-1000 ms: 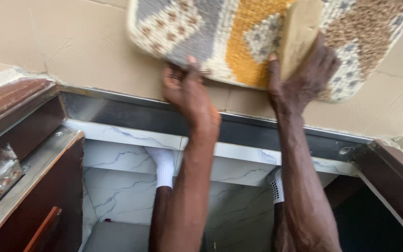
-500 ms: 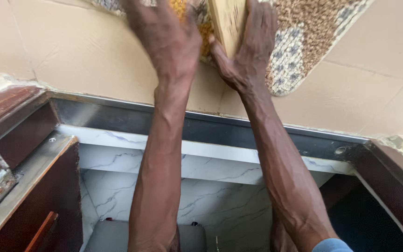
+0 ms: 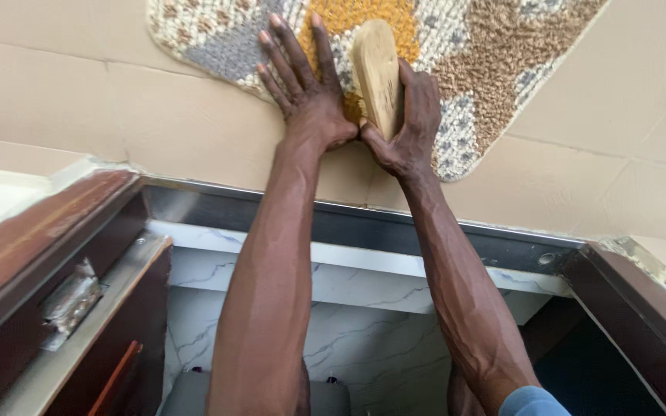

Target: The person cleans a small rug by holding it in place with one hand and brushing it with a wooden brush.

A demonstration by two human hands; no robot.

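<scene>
Seen from above, a patterned mat in grey, cream, orange and brown lies on beige cardboard just beyond a metal door threshold. The left hand presses flat on the mat, fingers spread. Just beside it, the right hand grips a wooden brush standing on the mat.

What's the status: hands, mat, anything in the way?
Left hand flat, fingers spread on patterned mat. Right hand grips wooden brush on mat. Mat lies on beige tiles beyond metal threshold. Nothing in the way.
</scene>
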